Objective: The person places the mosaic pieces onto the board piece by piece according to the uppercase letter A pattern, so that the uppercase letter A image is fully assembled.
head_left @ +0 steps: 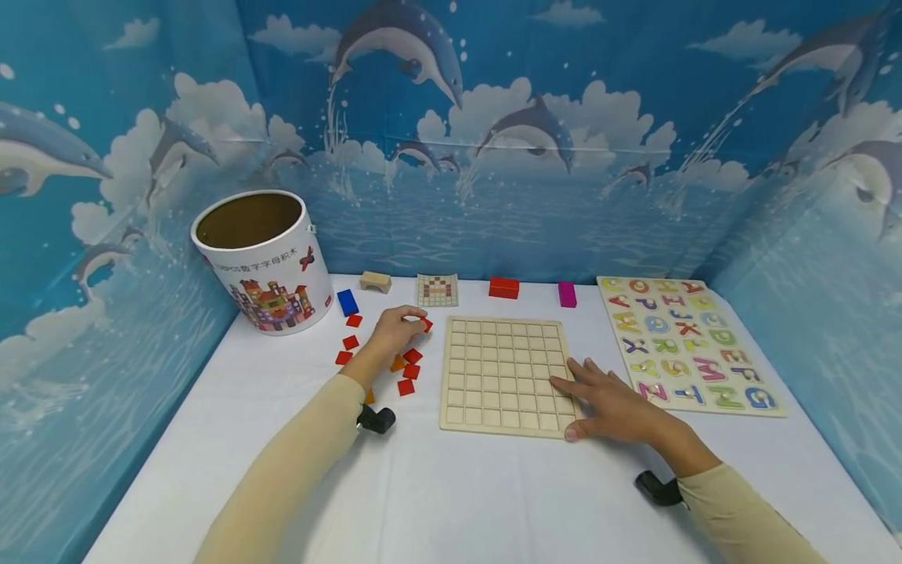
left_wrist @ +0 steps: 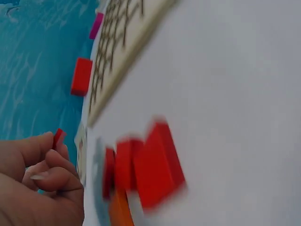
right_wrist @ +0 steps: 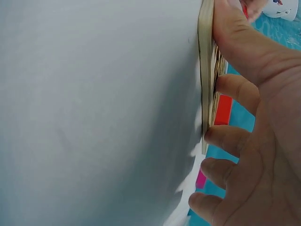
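Note:
My left hand [head_left: 395, 330] pinches a small red square tile [head_left: 427, 324] between thumb and fingertip, just beyond the upper left corner of the wooden grid board [head_left: 503, 376]. In the left wrist view the same tile [left_wrist: 58, 138] shows at the fingertips, above the table. My right hand [head_left: 611, 403] rests with spread fingers on the board's right edge, its thumb at the near corner. The board's square cells hold no tiles. Several red tiles [head_left: 405, 387] and a few orange ones [head_left: 398, 363] lie on the table left of the board, some partly hidden by my left arm.
A printed bucket [head_left: 264, 262] stands at the back left. Along the back lie a blue block [head_left: 347, 302], a wooden arch block [head_left: 376, 282], a pattern card [head_left: 438, 291], a red block [head_left: 503, 287] and a magenta block [head_left: 567, 294]. An alphabet puzzle board [head_left: 687, 345] lies at right.

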`<state>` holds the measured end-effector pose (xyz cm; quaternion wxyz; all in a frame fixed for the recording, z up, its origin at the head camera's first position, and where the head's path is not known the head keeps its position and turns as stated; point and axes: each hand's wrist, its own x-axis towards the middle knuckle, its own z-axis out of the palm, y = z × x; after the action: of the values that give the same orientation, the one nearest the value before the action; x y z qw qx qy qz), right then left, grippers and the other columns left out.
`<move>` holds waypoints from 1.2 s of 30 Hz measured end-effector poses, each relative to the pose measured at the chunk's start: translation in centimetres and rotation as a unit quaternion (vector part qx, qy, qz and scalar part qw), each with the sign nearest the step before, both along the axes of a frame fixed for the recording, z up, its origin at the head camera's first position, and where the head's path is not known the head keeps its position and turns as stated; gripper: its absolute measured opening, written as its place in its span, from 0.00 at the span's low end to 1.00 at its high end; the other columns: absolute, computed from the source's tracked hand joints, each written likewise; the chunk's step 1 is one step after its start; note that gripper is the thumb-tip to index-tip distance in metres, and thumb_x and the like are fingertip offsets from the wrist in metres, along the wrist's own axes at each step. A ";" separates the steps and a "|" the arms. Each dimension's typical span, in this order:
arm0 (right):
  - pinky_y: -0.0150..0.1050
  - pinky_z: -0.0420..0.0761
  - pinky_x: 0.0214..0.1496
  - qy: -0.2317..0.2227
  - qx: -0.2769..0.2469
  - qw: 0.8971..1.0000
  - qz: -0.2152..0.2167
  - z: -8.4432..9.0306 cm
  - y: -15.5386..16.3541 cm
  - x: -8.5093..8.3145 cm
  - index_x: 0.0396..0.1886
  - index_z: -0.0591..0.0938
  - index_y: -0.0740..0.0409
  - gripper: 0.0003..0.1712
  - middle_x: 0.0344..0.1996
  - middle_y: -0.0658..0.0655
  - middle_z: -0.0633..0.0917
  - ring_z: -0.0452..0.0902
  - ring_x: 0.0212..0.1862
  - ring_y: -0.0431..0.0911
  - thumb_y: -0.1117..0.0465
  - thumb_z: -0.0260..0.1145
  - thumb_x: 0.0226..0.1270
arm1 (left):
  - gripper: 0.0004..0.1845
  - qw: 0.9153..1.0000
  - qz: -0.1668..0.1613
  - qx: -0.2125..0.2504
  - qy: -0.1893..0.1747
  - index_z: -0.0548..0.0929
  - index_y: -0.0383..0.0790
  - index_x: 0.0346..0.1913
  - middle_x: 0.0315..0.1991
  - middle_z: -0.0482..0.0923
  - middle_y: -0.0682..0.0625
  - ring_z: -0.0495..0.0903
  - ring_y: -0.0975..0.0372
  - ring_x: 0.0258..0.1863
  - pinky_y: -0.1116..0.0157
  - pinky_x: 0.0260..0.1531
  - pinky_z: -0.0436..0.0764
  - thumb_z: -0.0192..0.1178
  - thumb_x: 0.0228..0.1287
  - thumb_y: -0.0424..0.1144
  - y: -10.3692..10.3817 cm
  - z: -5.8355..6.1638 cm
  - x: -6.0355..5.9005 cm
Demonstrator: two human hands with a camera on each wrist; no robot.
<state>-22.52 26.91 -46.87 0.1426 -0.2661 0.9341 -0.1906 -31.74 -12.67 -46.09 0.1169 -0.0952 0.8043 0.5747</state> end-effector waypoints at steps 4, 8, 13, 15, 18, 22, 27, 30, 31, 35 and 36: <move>0.75 0.44 0.71 -0.002 0.003 1.000 -0.003 -0.1 0.2 0.0 0.78 0.67 0.48 0.56 0.80 0.69 0.54 0.40 0.78 0.75 0.28 0.70 0.54 | 0.20 0.999 -0.013 0.045 0.014 0.81 0.43 0.64 0.45 0.79 0.45 0.77 0.54 0.41 0.60 0.41 0.75 0.65 0.71 0.38 3.6 0.5 -0.7; 0.75 0.44 0.72 -0.007 0.005 1.000 -0.008 -0.2 0.1 0.0 0.78 0.68 0.48 0.55 0.80 0.69 0.54 0.40 0.78 0.74 0.28 0.71 0.54 | 0.21 0.997 -0.047 0.042 0.037 0.81 0.38 0.63 0.44 0.82 0.44 0.80 0.55 0.38 0.61 0.41 0.79 0.66 0.69 0.34 7.3 0.5 -1.2; 0.74 0.45 0.72 -0.010 0.020 1.000 -0.014 -0.1 -0.1 -0.1 0.78 0.68 0.46 0.56 0.80 0.67 0.54 0.41 0.78 0.73 0.27 0.70 0.52 | 0.20 0.994 -0.075 -0.013 0.075 0.83 0.38 0.61 0.46 0.85 0.44 0.82 0.55 0.41 0.61 0.42 0.82 0.66 0.68 0.34 10.6 -0.3 -1.6; 0.74 0.45 0.72 -0.006 0.025 1.000 -0.015 0.0 -0.2 -0.1 0.78 0.68 0.45 0.56 0.80 0.67 0.54 0.41 0.78 0.73 0.27 0.70 0.52 | 0.18 0.991 -0.077 -0.049 0.093 0.85 0.39 0.59 0.46 0.85 0.45 0.82 0.56 0.42 0.61 0.42 0.82 0.66 0.68 0.34 11.5 -0.7 -1.8; 0.74 0.46 0.72 -0.002 0.029 0.999 -0.017 0.1 -0.2 -0.1 0.78 0.68 0.45 0.56 0.80 0.67 0.55 0.42 0.78 0.73 0.27 0.70 0.52 | 0.16 0.985 -0.083 -0.103 0.115 0.86 0.40 0.57 0.46 0.85 0.46 0.83 0.56 0.43 0.60 0.42 0.82 0.66 0.67 0.33 12.4 -1.1 -2.1; 0.74 0.46 0.72 -0.006 0.031 0.999 -0.020 0.1 -0.1 -0.1 0.78 0.68 0.45 0.56 0.80 0.67 0.55 0.42 0.78 0.73 0.27 0.70 0.52 | 0.15 0.973 -0.105 -0.162 0.130 0.87 0.40 0.56 0.51 0.86 0.46 0.83 0.54 0.52 0.59 0.49 0.83 0.65 0.67 0.32 13.1 -1.2 -2.3; 0.74 0.47 0.72 -0.004 0.031 0.999 -0.021 0.1 -0.1 0.0 0.78 0.68 0.45 0.56 0.80 0.67 0.55 0.42 0.78 0.73 0.27 0.71 0.52 | 0.16 0.960 -0.133 -0.204 0.135 0.86 0.41 0.58 0.57 0.85 0.48 0.79 0.53 0.61 0.57 0.56 0.81 0.64 0.69 0.33 13.4 -1.0 -2.2; 0.74 0.46 0.72 -0.004 0.028 0.999 -0.019 0.1 -0.1 0.0 0.78 0.68 0.45 0.55 0.80 0.67 0.55 0.42 0.78 0.73 0.28 0.71 0.52 | 0.18 0.956 -0.147 -0.214 0.134 0.84 0.41 0.61 0.58 0.84 0.47 0.79 0.53 0.60 0.56 0.57 0.80 0.63 0.70 0.33 13.3 -0.9 -2.2; 0.74 0.46 0.73 -0.004 0.026 0.999 -0.019 0.1 -0.1 0.0 0.78 0.68 0.45 0.55 0.80 0.67 0.55 0.42 0.78 0.73 0.28 0.71 0.52 | 0.19 0.955 -0.152 -0.216 0.134 0.84 0.41 0.62 0.58 0.84 0.47 0.80 0.53 0.60 0.57 0.56 0.80 0.63 0.70 0.34 13.3 -0.8 -2.2; 0.73 0.45 0.73 -0.012 0.021 1.000 -0.020 0.3 -0.2 0.1 0.78 0.68 0.46 0.55 0.80 0.67 0.54 0.41 0.79 0.72 0.29 0.72 0.53 | 0.20 0.962 -0.159 -0.178 0.136 0.82 0.39 0.64 0.52 0.85 0.47 0.81 0.55 0.54 0.58 0.54 0.81 0.64 0.70 0.33 12.7 -0.8 -2.1; 0.73 0.45 0.73 -0.014 0.017 1.000 -0.020 0.4 -0.3 0.1 0.78 0.68 0.46 0.55 0.80 0.67 0.54 0.41 0.79 0.72 0.30 0.72 0.53 | 0.20 0.965 -0.156 -0.162 0.137 0.82 0.39 0.63 0.51 0.86 0.47 0.81 0.56 0.53 0.58 0.53 0.81 0.63 0.70 0.33 12.3 -0.7 -2.0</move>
<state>-22.39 26.64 -46.49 0.1568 -0.2419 0.9403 -0.1809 -33.74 -0.34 -46.83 0.0768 0.0937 0.9000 0.4187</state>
